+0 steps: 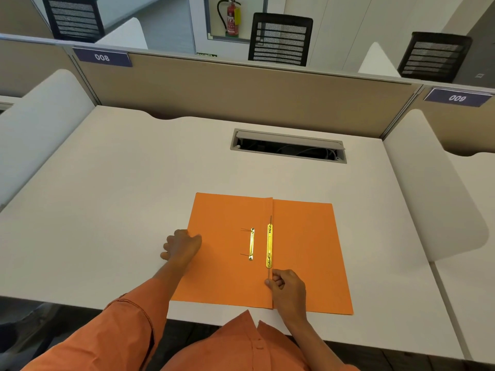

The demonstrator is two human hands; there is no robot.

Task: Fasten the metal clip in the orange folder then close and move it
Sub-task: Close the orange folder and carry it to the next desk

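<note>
An orange folder (305, 245) lies open and flat on the white desk (112, 199), near its front edge. A long brass clip bar (269, 245) runs along the centre fold, with thin metal prongs sticking out past both its ends. A shorter brass plate (251, 244) lies on the left flap, two thin prongs pointing left from it. My left hand (182, 246) rests curled on the left flap's outer edge. My right hand (286, 286) pinches the near prong just below the long bar.
A cable slot (288, 146) with an open lid is set into the desk behind the folder. A beige partition (241, 87) closes the back, white side dividers (439, 188) flank the desk. Black chairs and a fire extinguisher stand beyond.
</note>
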